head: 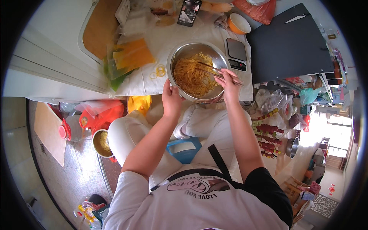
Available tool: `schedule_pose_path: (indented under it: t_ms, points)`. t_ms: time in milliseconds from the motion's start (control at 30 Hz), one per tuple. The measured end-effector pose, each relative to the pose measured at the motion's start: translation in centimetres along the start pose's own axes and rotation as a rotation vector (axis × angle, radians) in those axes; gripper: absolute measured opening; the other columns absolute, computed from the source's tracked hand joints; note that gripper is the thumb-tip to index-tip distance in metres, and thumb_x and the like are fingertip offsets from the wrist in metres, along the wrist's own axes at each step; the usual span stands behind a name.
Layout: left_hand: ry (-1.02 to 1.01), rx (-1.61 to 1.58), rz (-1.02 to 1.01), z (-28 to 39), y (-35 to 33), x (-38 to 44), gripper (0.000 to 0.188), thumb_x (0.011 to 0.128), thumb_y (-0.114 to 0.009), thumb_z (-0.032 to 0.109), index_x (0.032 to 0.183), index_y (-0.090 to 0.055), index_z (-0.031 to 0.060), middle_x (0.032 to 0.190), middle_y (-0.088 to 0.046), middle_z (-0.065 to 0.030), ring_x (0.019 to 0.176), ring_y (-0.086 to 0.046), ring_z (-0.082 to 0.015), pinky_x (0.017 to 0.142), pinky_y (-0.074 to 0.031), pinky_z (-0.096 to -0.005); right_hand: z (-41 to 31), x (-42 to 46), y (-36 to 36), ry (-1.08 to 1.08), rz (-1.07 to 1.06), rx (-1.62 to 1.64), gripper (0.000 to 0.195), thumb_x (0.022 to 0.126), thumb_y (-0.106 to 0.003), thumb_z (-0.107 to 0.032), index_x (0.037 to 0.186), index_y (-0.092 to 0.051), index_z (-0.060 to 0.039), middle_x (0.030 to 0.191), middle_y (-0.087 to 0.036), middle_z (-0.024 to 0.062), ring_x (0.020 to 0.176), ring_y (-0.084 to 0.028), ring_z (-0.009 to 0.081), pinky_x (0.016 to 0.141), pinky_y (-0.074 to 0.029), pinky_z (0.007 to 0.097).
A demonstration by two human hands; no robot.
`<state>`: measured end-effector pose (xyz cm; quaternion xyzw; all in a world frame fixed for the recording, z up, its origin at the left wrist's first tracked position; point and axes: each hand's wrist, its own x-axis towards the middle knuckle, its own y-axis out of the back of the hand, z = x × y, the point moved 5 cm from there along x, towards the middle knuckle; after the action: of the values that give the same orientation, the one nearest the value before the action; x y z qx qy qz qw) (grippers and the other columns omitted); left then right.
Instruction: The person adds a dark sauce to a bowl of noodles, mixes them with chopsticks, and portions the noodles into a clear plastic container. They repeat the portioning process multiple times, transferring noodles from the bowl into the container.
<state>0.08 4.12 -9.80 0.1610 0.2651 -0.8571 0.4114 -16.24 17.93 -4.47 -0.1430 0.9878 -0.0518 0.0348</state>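
Note:
A stainless steel mixing bowl [220, 54] sits at the near edge of the cloth-covered table, holding orange-brown noodles [185, 73]. My left hand [171, 99] grips the bowl's near left rim, thumb and fingers on either side of the wall. In my right hand [230, 84] is a pair of chopsticks [211, 70], held above the bowl's right side. Their tips reach into the noodles near the middle. Some paler noodle pieces lie along the bowl's right wall. The bowl's underside is hidden.
Right of the bowl lies a digital kitchen scale [236, 50], with an orange bowl [239, 24] behind it. A smartphone [189, 13] leans at the back. Rubber bands [157, 72] and orange plastic packets [133, 53] lie left. A pot of noodles [103, 143] stands low at my left.

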Motion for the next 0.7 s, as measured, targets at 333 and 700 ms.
schedule_pose_path:
  t_ms: [333, 700]
  points:
    - [0.010, -0.079, -0.002, 0.2, 0.0, -0.3, 0.039, 0.092, -0.033, 0.008, 0.131, -0.030, 0.0110, 0.103, -0.052, -0.0051, 0.087, -0.054, -0.0129, 0.069, -0.051, -0.0289, -1.6, -3.0, 0.8, -0.025, -0.265, -0.392, 0.018, 0.088, -0.048, -0.012, 0.095, -0.060, -0.0010, 0.089, -0.062, 0.0121, 0.074, -0.064, 0.0181, 0.063, -0.055, 0.0228]
    - [-0.005, -0.011, -0.015, -0.5, -0.1, 0.3, 0.038, 0.092, -0.032, 0.009, 0.130, -0.032, 0.0125, 0.105, -0.051, -0.0054, 0.090, -0.055, -0.0133, 0.070, -0.051, -0.0298, -1.3, -1.8, -1.2, -0.050, -0.253, -0.080, 0.016, 0.088, -0.049, -0.009, 0.095, -0.057, 0.0027, 0.096, -0.058, 0.0131, 0.078, -0.061, 0.0186, 0.073, -0.054, 0.0276]
